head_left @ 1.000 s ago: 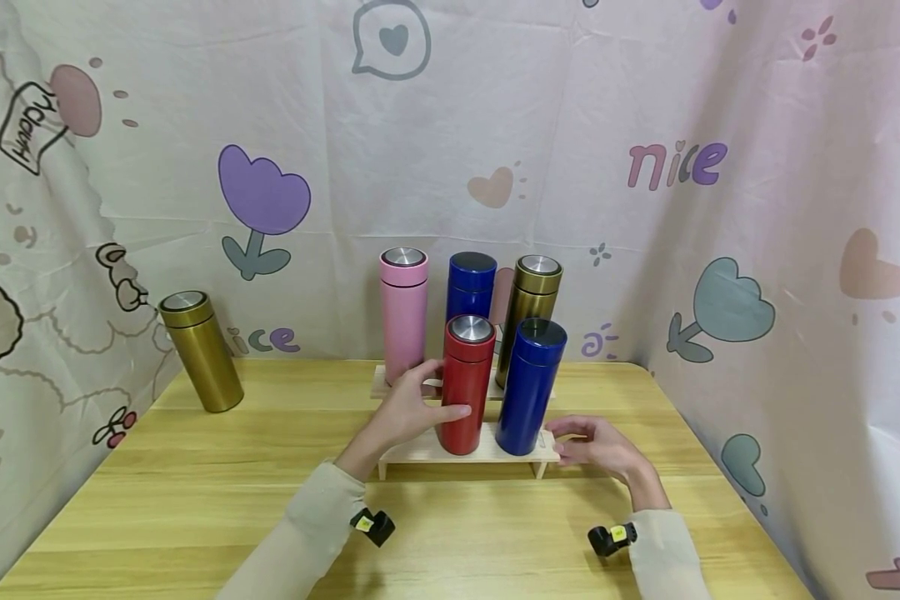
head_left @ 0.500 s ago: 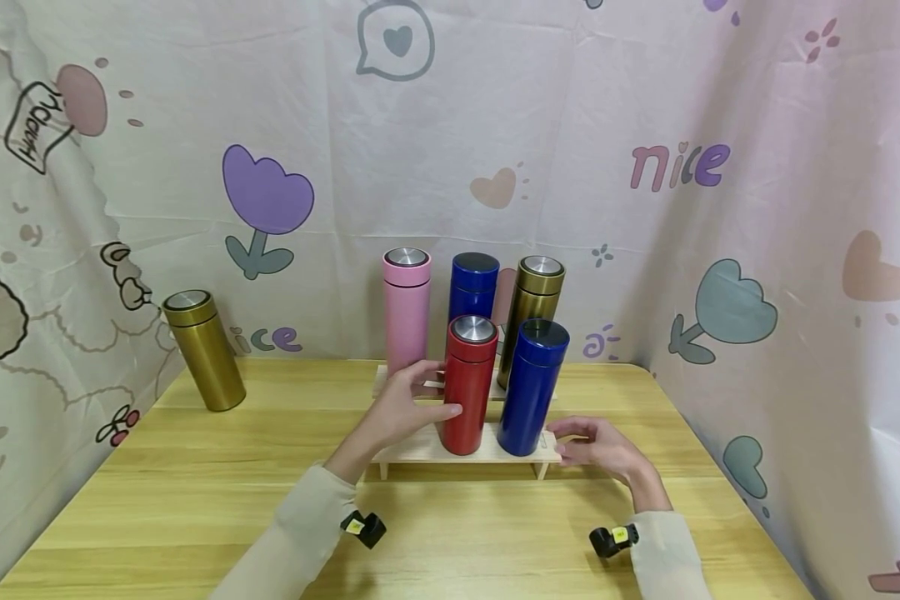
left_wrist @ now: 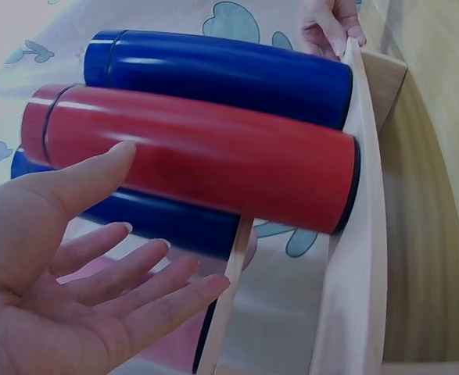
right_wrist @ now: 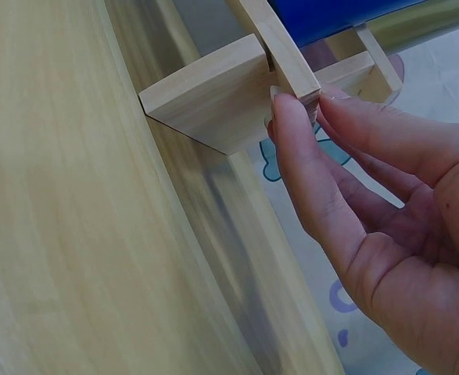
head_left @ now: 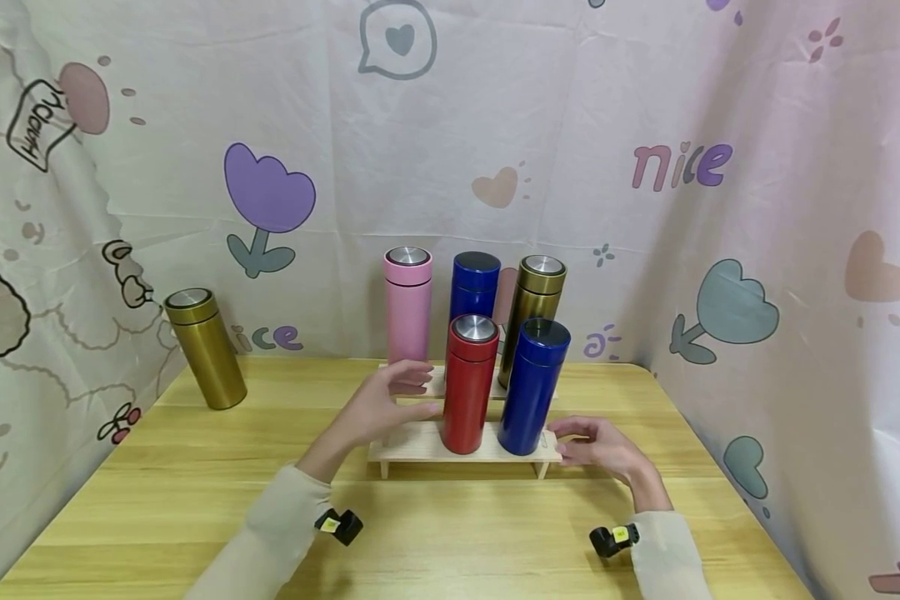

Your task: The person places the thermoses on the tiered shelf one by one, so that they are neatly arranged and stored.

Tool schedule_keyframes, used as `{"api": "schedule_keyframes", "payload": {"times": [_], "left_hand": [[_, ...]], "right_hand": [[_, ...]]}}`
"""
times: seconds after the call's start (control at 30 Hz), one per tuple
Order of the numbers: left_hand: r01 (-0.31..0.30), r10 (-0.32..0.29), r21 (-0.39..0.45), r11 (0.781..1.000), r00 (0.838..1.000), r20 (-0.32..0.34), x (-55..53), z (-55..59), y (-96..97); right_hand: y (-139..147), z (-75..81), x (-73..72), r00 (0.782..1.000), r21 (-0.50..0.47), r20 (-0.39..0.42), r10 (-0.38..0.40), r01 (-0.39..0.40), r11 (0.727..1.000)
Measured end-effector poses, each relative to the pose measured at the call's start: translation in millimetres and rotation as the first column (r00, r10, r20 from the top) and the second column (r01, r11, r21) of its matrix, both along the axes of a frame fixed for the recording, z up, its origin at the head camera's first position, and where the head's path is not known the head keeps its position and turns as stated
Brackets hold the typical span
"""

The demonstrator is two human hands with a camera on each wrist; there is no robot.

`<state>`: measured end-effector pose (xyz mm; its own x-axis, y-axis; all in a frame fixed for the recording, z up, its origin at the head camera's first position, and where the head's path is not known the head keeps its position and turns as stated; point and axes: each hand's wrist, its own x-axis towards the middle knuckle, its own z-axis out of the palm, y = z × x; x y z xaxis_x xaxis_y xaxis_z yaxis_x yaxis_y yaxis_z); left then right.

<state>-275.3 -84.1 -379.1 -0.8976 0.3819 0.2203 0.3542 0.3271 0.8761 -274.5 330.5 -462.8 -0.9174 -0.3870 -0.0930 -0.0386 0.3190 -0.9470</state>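
A red thermos bottle (head_left: pixel 467 396) stands on the left-middle of the wooden rack's front step (head_left: pixel 420 447). To its left is my left hand (head_left: pixel 371 404), fingers extended and apart from it; in the left wrist view, thumb and fingers are spread beside the red bottle (left_wrist: pixel 213 156), gripping nothing. My right hand (head_left: pixel 600 448) pinches the right end of the front step, thumb and fingertips on the board's corner (right_wrist: pixel 295 70) in the right wrist view. Also upright on that step is a blue thermos bottle (head_left: pixel 531 392), right of the red one.
On the rack's back step (head_left: pixel 437 385) stand a pink bottle (head_left: pixel 408 321), another blue bottle (head_left: pixel 476 287), partly hidden, and a dark gold bottle (head_left: pixel 532 312). A gold bottle (head_left: pixel 210 354) stands alone at the table's far left. A printed curtain (head_left: pixel 390 167) surrounds the table.
My left hand has let go of the red bottle and drawn back to the left. The red bottle stays on the front step. My right hand keeps its place at the rack's end.
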Motion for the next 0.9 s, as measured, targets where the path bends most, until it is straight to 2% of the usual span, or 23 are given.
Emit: {"api": "schedule_keyframes", "payload": {"times": [0.2,0.5,0.9], "left_hand": [[0.000,0.000,-0.034,0.999,1.000,-0.001,4.4,3.0,-17.5],[-0.007,0.006,-0.039,0.999,1.000,-0.023,6.6,6.8,-43.3],[-0.053,0.047,-0.071,0.996,0.995,-0.083,5.6,0.9,-82.3]], "right_hand": [[-0.4,1.6,-0.2,1.000,0.001,-0.010,0.003,-0.003,1.000],[-1.2,0.3,0.3,1.000,-0.009,-0.018,0.015,-0.016,1.000],[0.0,1.0,1.0,1.000,-0.007,-0.010,0.003,-0.003,1.000]]}}
